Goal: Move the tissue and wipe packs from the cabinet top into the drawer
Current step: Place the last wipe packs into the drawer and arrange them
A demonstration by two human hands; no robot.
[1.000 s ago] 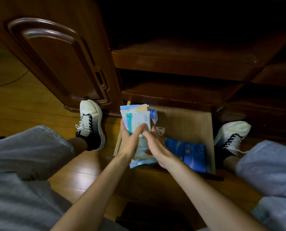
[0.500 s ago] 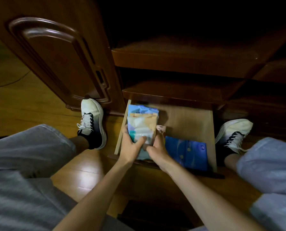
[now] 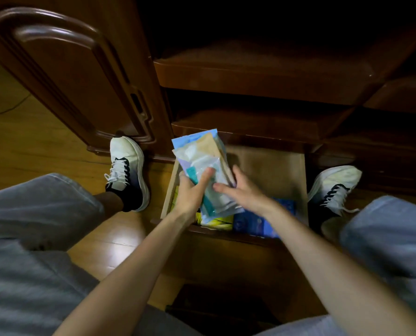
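Observation:
A stack of thin tissue and wipe packs (image 3: 203, 156), pale blue, white, tan and teal, is lifted and tilted over the left half of the open wooden drawer (image 3: 275, 166). My left hand (image 3: 190, 195) grips the stack from the left, thumb across its front. My right hand (image 3: 243, 190) is at the stack's right edge with blurred, mostly straight fingers; I cannot tell whether it grips. Under the stack a yellow pack (image 3: 216, 220) lies in the drawer, and a blue pack (image 3: 258, 223) lies at its front right.
The drawer sticks out of a dark wooden cabinet with shelves (image 3: 250, 76) above it. An open cabinet door (image 3: 68, 76) stands to the left. My white shoes (image 3: 127, 168) (image 3: 333, 185) flank the drawer on the wooden floor (image 3: 20, 146); my knees fill the lower corners.
The stack of packs has been lifted and tipped up off the drawer floor, uncovering a yellow pack. My right hand has loosened and slid to the stack's right side.

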